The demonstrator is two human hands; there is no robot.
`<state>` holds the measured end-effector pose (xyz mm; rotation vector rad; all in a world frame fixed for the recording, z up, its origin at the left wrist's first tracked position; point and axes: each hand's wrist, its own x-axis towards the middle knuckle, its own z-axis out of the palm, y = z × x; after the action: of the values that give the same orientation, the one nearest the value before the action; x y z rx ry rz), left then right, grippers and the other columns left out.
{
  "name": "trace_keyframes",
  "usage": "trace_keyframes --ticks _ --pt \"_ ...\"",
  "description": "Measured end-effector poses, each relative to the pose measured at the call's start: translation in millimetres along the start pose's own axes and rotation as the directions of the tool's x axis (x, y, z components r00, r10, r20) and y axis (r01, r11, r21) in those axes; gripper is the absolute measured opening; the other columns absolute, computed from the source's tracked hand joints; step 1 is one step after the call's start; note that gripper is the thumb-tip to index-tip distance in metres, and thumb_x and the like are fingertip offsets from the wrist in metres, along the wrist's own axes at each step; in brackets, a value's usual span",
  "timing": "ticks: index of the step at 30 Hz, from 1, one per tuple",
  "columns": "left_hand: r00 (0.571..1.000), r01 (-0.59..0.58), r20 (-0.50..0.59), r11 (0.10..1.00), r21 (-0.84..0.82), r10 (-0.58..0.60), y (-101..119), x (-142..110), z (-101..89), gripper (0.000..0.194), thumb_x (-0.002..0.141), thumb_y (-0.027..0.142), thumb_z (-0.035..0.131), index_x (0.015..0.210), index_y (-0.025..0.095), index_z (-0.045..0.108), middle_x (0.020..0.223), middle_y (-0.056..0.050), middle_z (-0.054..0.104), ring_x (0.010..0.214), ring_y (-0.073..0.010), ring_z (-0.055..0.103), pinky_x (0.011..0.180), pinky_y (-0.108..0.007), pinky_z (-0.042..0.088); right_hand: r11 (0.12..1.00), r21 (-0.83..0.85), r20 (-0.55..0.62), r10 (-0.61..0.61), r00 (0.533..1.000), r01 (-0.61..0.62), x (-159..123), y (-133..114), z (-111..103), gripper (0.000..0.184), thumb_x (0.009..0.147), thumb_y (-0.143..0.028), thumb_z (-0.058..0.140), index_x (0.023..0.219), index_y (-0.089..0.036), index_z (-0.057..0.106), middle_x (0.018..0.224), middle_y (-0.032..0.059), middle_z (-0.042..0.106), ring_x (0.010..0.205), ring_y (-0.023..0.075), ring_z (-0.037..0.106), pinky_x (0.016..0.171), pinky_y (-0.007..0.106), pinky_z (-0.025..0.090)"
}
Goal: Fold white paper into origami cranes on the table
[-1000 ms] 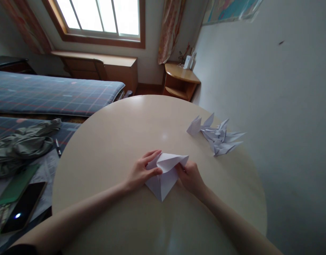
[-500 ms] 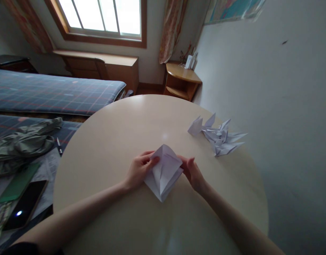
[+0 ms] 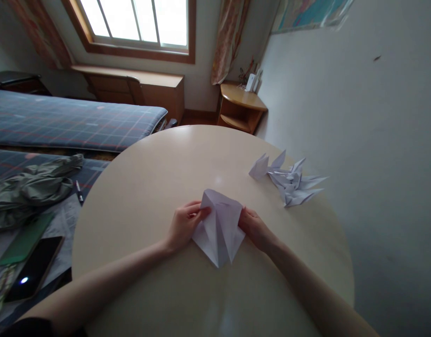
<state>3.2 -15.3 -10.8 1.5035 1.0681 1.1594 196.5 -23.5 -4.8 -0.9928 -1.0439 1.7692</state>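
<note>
A folded sheet of white paper [image 3: 224, 220] is held just above the round table, its lower flaps parted with a gap between them. My left hand [image 3: 185, 224] pinches its left side, thumb on top and the other fingers behind. At the right edge my right hand [image 3: 256, 229] grips the paper; its fingertips are partly hidden by the flap. Several folded white paper pieces [image 3: 293, 182] with pointed tips lie in a cluster on the table to the right, beyond my right hand.
The round cream table [image 3: 141, 187] stands against the white wall on the right. To the left are a phone [image 3: 34, 269], a green booklet [image 3: 24, 238], a pen [image 3: 78, 191] and a crumpled grey-green cloth [image 3: 33, 187]. A plaid mattress [image 3: 75, 121] lies farther back.
My right thumb has come down onto the paper's right side. The front flaps have spread apart at the bottom, and the top edge has changed from a point to a wider edge.
</note>
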Motion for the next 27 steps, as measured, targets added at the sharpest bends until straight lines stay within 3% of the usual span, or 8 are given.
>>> trace_keyframes --ticks 6,12,17,22,27 --pt "0.997 -0.071 -0.013 0.994 0.080 0.072 -4.1 -1.2 2.1 0.020 0.082 0.030 0.060 0.081 0.016 0.072 0.088 -0.006 0.069 0.072 -0.0150 0.061 0.057 -0.021 0.046 0.999 -0.035 0.118 0.004 0.993 0.000 0.8 -0.9 0.6 0.063 0.066 -0.063 0.065 0.112 -0.020 0.062 0.098 0.0074 0.069 0.086 0.0228 0.063 0.067 0.028 0.047" --pt "0.990 -0.142 0.021 0.979 0.148 0.140 3.5 -4.0 4.8 0.018 0.083 0.028 0.058 0.082 0.017 0.073 0.084 -0.004 0.071 0.070 -0.0151 0.062 0.059 -0.021 0.047 0.988 -0.155 0.179 0.012 0.984 0.016 -0.7 -6.0 4.4 0.073 0.063 -0.049 0.075 0.127 -0.022 0.051 0.120 0.0080 0.060 0.106 0.0251 0.056 0.082 0.032 0.045" --pt "0.984 -0.180 0.049 0.967 0.181 0.174 8.4 -5.8 5.2 0.019 0.084 0.026 0.056 0.084 0.018 0.073 0.087 -0.005 0.072 0.073 -0.0161 0.064 0.062 -0.022 0.048 0.959 -0.272 0.181 -0.026 0.983 0.075 -1.5 -9.4 13.2 0.062 0.071 -0.046 0.070 0.125 -0.021 0.053 0.117 0.0080 0.061 0.105 0.0249 0.056 0.085 0.035 0.045" --pt "0.987 -0.159 0.057 0.973 0.167 0.151 5.6 -4.6 4.0 0.021 0.086 0.029 0.054 0.087 0.018 0.072 0.090 -0.005 0.072 0.077 -0.0168 0.064 0.065 -0.023 0.049 0.873 -0.440 0.132 -0.168 0.977 0.209 -3.2 -11.9 16.4 0.043 0.077 -0.041 0.065 0.116 -0.024 0.061 0.125 0.0067 0.056 0.113 0.0256 0.051 0.093 0.037 0.042" --pt "0.992 -0.104 0.080 0.988 0.117 0.095 1.6 -4.6 4.5 0.022 0.085 0.030 0.056 0.090 0.017 0.072 0.094 -0.006 0.071 0.079 -0.0179 0.064 0.068 -0.024 0.049 0.844 -0.498 0.087 -0.182 0.979 0.201 -2.3 -13.1 14.4 0.038 0.077 -0.040 0.065 0.111 -0.023 0.064 0.116 0.0069 0.060 0.100 0.0235 0.056 0.086 0.036 0.045"
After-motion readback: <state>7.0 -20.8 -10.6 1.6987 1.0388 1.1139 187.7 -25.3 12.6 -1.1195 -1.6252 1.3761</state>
